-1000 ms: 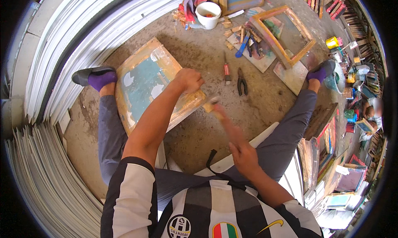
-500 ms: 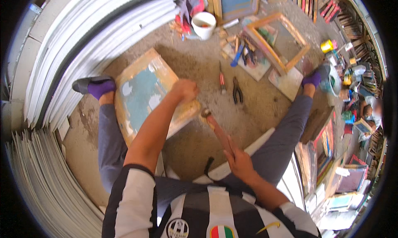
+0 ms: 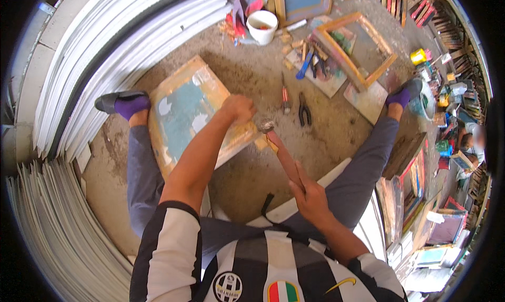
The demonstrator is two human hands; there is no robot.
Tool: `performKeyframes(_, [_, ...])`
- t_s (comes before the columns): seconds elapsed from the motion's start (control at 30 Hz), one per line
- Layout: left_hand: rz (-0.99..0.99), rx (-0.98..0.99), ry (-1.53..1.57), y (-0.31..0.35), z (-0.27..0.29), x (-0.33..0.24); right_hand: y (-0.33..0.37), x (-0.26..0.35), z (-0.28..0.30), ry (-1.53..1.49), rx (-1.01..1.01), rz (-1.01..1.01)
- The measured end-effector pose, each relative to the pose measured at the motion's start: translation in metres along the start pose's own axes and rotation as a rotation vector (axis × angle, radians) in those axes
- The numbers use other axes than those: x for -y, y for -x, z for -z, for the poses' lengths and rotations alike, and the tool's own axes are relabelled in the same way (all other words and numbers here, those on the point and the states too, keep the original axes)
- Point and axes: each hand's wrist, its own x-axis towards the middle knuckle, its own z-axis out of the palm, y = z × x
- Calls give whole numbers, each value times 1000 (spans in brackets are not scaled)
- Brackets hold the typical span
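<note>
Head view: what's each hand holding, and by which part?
Right hand: hammer, by the handle, toward the end away from its head. Left hand: at the framed blue panel's edge; what it holds can't be told.

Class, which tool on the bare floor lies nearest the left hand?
The red-handled screwdriver; the dark pliers lie farther from the left hand, and the hammer is in the right hand.

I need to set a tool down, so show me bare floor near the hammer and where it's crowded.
Bare floor lies between the hammer, the pliers and the person's right leg. Another patch lies between the framed screen, white bucket and screwdriver. It is crowded around the open wooden frame, with wood scraps and a blue-handled tool beside it.
</note>
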Motion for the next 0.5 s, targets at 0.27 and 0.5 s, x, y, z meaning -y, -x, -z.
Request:
performKeyframes(0.27, [-49,-57,-4,-4,-6,1,-5,-37,-20,152,78,-13])
performKeyframes(0.5, [-13,-5,-6,2,-5,2,-2,9,15,-126,-200,133])
